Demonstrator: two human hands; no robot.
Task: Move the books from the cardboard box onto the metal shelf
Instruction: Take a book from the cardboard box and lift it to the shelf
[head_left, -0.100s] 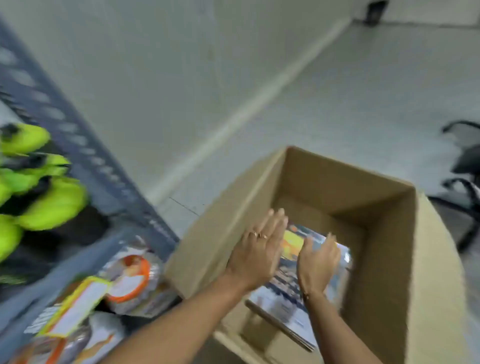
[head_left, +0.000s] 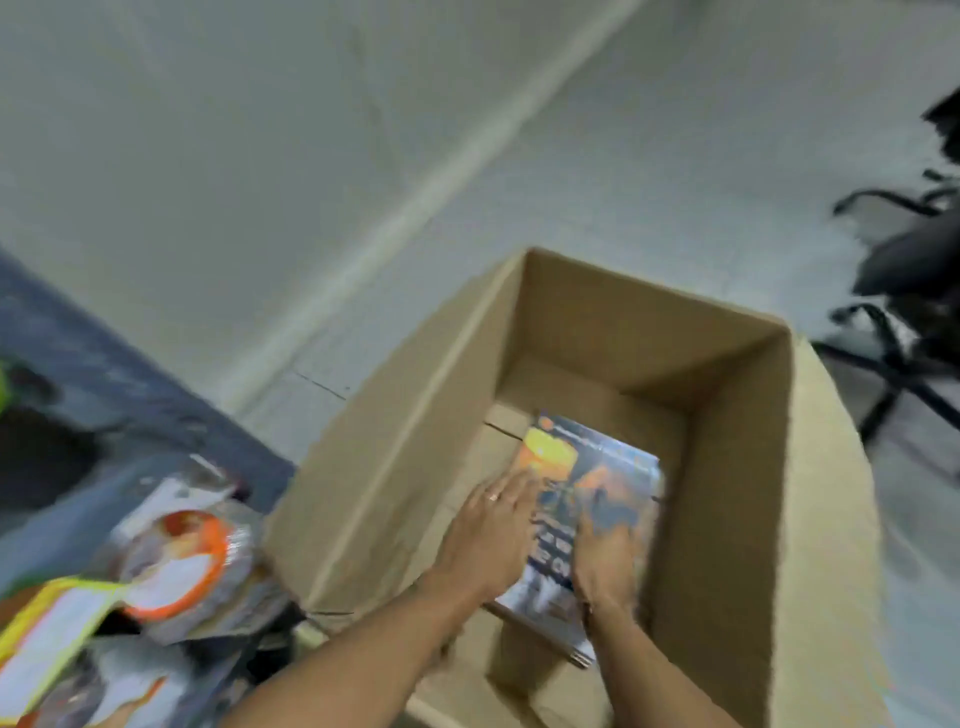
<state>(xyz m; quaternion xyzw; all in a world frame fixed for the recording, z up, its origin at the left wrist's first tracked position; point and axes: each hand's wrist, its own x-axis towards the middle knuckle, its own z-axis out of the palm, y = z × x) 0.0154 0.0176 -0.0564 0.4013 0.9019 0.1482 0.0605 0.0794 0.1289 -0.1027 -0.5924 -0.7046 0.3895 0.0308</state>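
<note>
Head camera, tilted steeply down, close over an open box.

The single wide-angle view looks from above the person's arms, which enter from 6 o'clock, and faces forward and down into the box filling the centre and the 4 o'clock area. The hands sit near the lens, the left hand and right hand just below centre. The frame is rolled, so the wall-floor line runs diagonally from 8 toward 1 o'clock. The shelf edges in at 9 o'clock, a chair at 3 o'clock. Edges are motion-blurred.
</note>
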